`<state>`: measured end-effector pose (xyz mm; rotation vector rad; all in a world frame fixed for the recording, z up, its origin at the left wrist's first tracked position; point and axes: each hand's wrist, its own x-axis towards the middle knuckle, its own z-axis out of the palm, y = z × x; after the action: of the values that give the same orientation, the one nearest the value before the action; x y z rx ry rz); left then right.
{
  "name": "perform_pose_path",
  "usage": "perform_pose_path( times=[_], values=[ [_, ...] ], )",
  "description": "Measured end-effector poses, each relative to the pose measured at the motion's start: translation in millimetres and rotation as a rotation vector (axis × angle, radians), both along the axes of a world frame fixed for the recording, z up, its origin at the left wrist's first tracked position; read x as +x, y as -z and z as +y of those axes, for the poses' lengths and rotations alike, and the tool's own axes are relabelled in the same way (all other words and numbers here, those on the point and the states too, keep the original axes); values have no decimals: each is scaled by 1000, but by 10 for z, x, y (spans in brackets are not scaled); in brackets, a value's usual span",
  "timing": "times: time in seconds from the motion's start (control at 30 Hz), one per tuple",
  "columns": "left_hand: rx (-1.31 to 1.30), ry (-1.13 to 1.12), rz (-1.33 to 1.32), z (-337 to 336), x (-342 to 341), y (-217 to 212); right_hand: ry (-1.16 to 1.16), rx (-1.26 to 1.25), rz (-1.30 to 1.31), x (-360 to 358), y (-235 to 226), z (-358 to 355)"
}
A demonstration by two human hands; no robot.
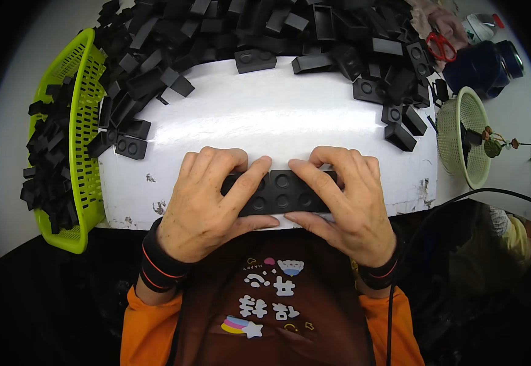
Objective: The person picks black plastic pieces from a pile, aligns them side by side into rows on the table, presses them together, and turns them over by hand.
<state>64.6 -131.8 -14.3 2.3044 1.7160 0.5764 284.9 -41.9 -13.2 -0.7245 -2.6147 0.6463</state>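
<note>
Black rectangular blocks (pixel 282 192) with round raised rings on top lie in a row near the front edge of the white board. A thin seam shows near the middle of the row. My left hand (pixel 207 198) is closed on the left end, index finger along the far side and thumb along the near edge. My right hand (pixel 354 204) grips the right end the same way. Both ends of the row are partly hidden under my fingers. The two index fingertips stand a little apart beyond the far edge.
A large heap of loose black blocks (pixel 247 60) curves along the far side of the white board (pixel 216 116). At left stands a green basket (pixel 85 140) of small black parts. A pale green basket (pixel 467 140), red scissors (pixel 440 47), dark blue jar (pixel 482 68) and black cable (pixel 448 204) are at right.
</note>
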Motion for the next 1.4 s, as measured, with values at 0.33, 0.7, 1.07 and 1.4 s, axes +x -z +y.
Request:
perform_pose_path(
  times=[0.33, 0.7, 1.07, 1.4],
  values=[
    [-15, -10, -2, 23, -13, -8, -27, -8, -91, 80, -5, 62],
    [162, -271, -217, -632, -552, 19, 134, -150, 318, 726, 110, 67],
    [12, -213, -525, -514, 5, -129, -7, -250, 289, 254, -44, -159],
    [137, -463, -277, 25, -156, -39, 279, -117, 284, -36, 14, 235]
  ],
)
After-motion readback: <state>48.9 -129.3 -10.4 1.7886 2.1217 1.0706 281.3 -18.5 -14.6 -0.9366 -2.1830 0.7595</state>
